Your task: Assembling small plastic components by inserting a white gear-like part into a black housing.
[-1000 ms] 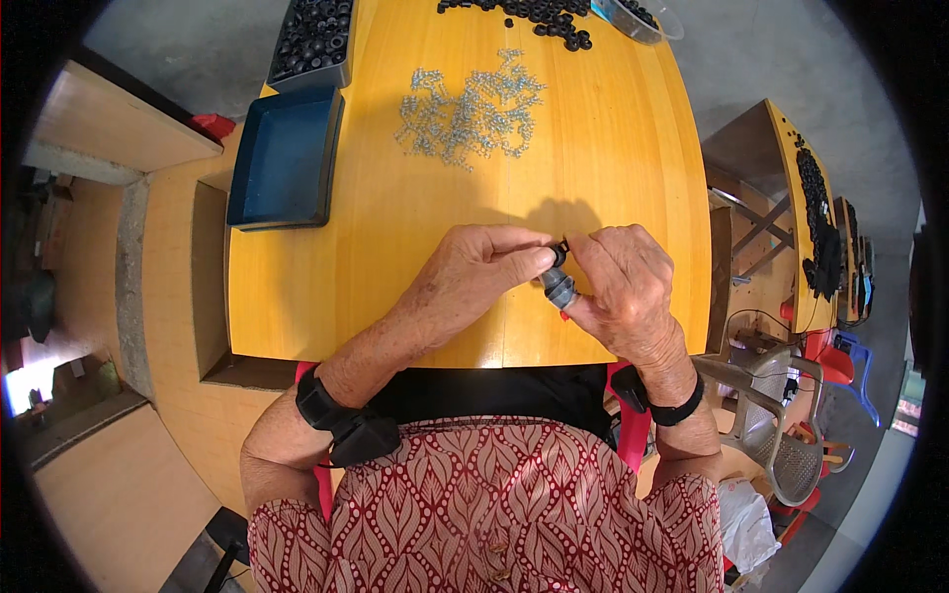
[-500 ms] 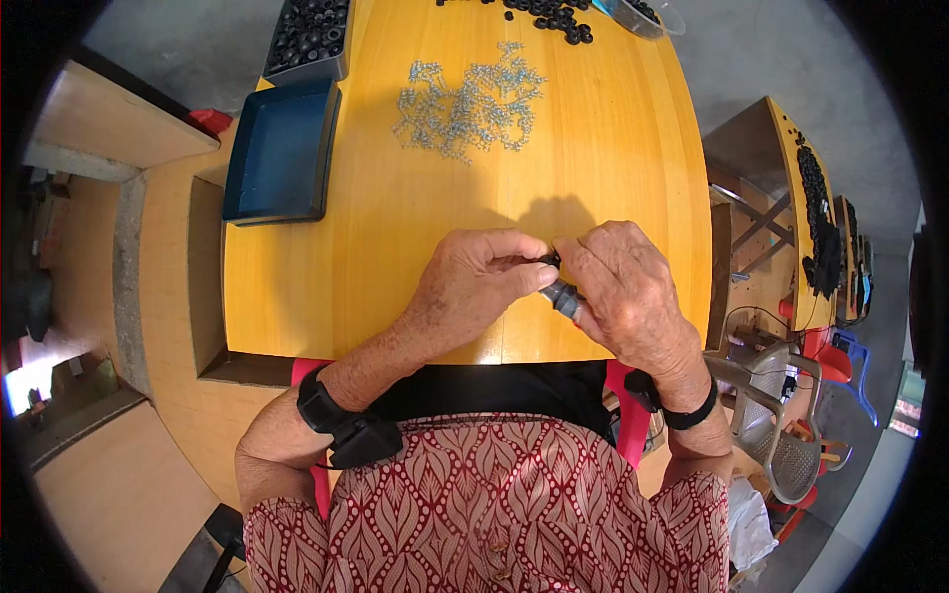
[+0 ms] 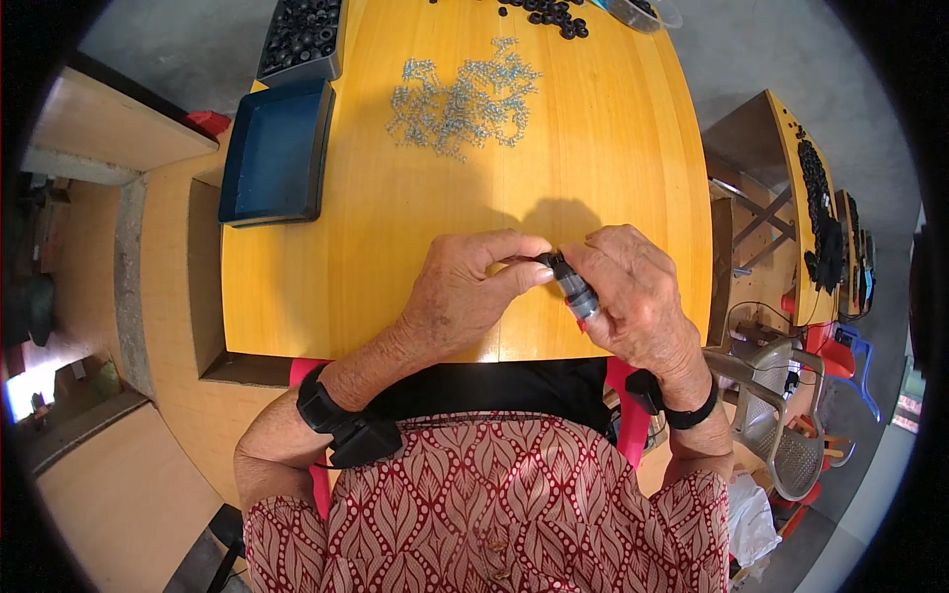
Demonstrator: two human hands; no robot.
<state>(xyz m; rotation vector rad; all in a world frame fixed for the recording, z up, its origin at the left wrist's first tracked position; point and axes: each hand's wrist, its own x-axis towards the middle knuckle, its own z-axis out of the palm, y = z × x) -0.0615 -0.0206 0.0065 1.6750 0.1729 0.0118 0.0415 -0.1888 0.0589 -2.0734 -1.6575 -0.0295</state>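
Over the near part of the wooden table, my left hand (image 3: 450,287) pinches a small black part (image 3: 546,260) between thumb and fingertips. My right hand (image 3: 633,296) closes around a short dark cylinder (image 3: 575,290) with grey bands and a bit of red at its lower end. Whether this cylinder is a separate piece or a wrapping on my thumb, I cannot tell. Its upper end meets the black part at my left fingertips. Beyond both hands, a loose pile of small silvery spring-like pieces (image 3: 460,104) is spread on the table (image 3: 395,227).
An open dark blue tray (image 3: 272,148) lies at the table's left edge. Behind it stands a grey bin (image 3: 304,40) of black round parts. Black rings (image 3: 559,18) and a clear tub (image 3: 638,12) sit at the far edge. Chairs (image 3: 791,425) stand to the right.
My right hand has shifted slightly and turned, so more of the banded cylinder and its red end show. My left hand keeps its pinch with barely any movement.
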